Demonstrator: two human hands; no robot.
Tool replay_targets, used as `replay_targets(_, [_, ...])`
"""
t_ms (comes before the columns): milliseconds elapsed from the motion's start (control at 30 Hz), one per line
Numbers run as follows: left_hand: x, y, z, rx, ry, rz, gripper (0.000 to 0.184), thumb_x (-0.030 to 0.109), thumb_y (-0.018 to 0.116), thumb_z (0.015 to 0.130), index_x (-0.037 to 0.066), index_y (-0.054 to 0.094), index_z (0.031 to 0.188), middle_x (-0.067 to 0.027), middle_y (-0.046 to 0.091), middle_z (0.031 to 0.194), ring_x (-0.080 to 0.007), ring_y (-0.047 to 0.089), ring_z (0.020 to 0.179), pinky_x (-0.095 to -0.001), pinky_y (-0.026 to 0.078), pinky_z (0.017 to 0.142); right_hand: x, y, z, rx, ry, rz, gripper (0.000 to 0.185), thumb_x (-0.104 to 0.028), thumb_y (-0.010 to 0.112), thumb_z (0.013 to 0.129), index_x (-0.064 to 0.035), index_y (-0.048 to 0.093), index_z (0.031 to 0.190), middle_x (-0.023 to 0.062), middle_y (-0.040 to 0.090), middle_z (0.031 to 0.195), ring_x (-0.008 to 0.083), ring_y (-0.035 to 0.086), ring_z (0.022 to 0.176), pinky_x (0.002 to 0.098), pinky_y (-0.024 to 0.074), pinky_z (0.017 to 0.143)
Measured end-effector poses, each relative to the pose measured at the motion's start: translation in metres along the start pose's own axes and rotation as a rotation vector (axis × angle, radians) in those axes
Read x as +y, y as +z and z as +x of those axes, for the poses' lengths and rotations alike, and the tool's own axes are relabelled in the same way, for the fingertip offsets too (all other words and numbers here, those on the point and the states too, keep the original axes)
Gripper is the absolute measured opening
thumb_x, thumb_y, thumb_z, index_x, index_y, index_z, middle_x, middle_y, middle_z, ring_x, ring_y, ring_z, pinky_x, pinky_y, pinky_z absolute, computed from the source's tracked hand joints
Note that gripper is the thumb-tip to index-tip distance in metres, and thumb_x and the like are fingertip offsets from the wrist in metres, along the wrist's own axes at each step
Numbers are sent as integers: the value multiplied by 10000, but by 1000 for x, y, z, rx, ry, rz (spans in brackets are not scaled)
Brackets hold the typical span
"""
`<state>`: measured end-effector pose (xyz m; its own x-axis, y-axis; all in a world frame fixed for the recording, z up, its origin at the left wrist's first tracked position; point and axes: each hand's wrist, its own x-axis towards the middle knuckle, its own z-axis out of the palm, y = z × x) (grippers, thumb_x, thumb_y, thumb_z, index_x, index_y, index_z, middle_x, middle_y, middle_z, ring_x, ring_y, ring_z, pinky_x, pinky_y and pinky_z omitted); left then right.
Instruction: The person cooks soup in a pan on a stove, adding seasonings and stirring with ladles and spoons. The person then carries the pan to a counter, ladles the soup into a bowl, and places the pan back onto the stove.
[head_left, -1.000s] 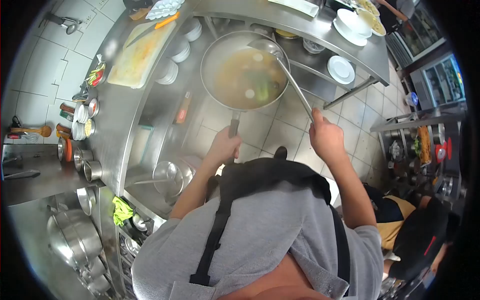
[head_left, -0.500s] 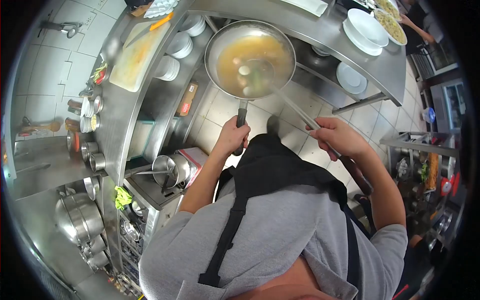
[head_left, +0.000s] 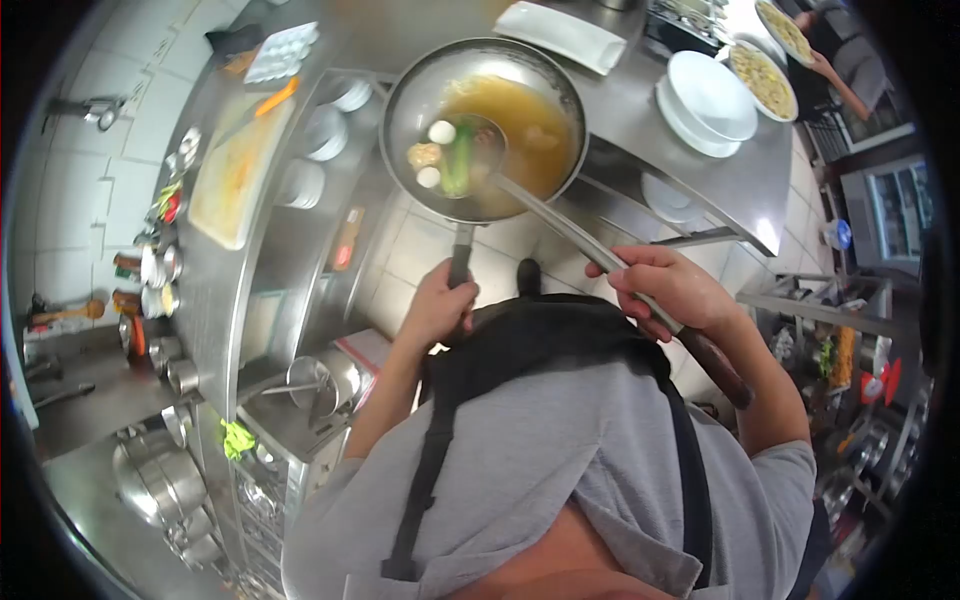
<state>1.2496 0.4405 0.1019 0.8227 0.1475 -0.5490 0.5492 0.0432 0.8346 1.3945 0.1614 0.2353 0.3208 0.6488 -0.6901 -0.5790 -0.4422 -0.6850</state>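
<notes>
My left hand (head_left: 437,308) is closed around the handle of a steel wok (head_left: 403,112), held up in front of me over the floor. Yellowish broth (head_left: 535,110) lies in the wok. My right hand (head_left: 672,290) grips a long-handled ladle (head_left: 560,225) with a dark end to its handle. The ladle's bowl sits at the wok's left side, around or beneath green vegetable pieces (head_left: 458,165), white balls (head_left: 441,132) and a tan lump (head_left: 424,155). Whether these all rest inside the bowl, I cannot tell.
Beyond the wok, a steel counter bears a white rectangular plate (head_left: 560,36), stacked white bowls (head_left: 710,95) and a plate of food (head_left: 762,80). Another person's hand (head_left: 822,65) is at the far right. Leftward are a cutting board (head_left: 235,180) and an orange-handled knife (head_left: 277,96).
The ladle's bowl has moved left within the wok, and the balls and greens now show there more sharply. The wok sits slightly further left in view. Both grips stay the same.
</notes>
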Motion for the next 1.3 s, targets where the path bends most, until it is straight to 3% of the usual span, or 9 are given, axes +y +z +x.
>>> replay_targets(567, [72,111,54,31,7,-158,124,99,585,825,33,495,878,-29,517,625,-128,520,437,-279,440,431,-45,-128,-104,188,-83,137,362,-167,481,940,54,556,1217,-2,462,554,95,424,326,243,396,346])
replay_targets(733, [80,138,68,58,18,-176,131,101,590,827,32,492,879,-32,517,613,-133,518,432,-278,439,429,-42,-165,-135,260,-173,149,410,-171,467,945,118,505,1234,-6,440,523,86,415,305,238,415,341])
replay_targets(900, [86,159,80,90,34,-183,118,86,584,836,23,489,868,-38,508,625,-128,504,420,-262,425,412,-33,-198,-154,318,-225,180,414,-175,469,945,108,497,1245,-6,435,525,77,413,308,241,404,333])
replay_targets(1300, [98,165,84,172,28,-145,93,77,553,834,17,488,862,-35,489,618,-131,490,430,-274,433,415,1,-258,-126,456,-82,118,367,-153,502,939,56,536,1238,-1,461,558,99,411,319,247,386,352])
